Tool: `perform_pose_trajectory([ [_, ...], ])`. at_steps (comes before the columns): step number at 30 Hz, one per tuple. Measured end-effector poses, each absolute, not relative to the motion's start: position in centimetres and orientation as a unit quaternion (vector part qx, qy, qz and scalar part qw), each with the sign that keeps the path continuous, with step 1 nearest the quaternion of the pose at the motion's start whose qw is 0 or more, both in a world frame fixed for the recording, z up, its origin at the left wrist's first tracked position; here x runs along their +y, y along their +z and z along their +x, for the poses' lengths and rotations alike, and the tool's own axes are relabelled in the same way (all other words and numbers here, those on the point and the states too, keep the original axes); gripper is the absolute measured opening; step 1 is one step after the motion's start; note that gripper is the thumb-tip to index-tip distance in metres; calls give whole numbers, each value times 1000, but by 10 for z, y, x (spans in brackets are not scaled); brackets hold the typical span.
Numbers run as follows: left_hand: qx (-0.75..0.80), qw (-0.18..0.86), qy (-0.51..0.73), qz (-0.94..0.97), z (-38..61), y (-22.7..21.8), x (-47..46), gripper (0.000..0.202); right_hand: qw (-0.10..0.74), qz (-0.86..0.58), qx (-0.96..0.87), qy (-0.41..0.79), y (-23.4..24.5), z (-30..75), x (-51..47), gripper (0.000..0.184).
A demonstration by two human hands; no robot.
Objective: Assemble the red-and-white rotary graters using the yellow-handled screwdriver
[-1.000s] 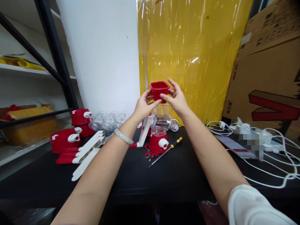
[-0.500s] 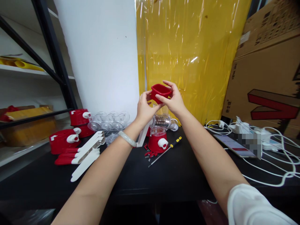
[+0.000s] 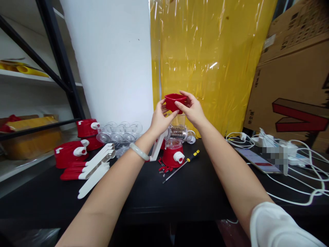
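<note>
cup [image 3: 171,104]: levelling after its tilt half a second ago | left hand [image 3: 159,120], right hand [image 3: 194,110]: both pinching its sides | being held above grater [image 3: 176,143], toward worktop's [image 3: 195,192] far edge | seemingly being squared up; contact below staying unclear

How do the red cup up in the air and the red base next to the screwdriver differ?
The red cup is held up by the left hand and right hand; the red base stands on the black table. The cup's squarish top is open, while a clear drum assembly sits above the base. The base carries a white knob; none shows on the cup. Both are red.
</note>
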State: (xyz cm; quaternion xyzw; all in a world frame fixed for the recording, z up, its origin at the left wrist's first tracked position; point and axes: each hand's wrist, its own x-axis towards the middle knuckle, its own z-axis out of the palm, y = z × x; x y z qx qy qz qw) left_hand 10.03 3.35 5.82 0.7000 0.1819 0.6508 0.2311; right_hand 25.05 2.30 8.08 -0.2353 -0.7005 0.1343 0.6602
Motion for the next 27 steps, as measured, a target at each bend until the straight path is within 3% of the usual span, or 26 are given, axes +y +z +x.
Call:
perform_pose_trajectory([
  [9, 172, 249, 641, 706, 101, 57, 39, 61, 657, -236, -705, 128, 82, 256, 25, 48],
  [27, 227, 276, 600, 716, 98, 56, 36, 57, 674, -283, -669, 132, 79, 258, 33, 49],
])
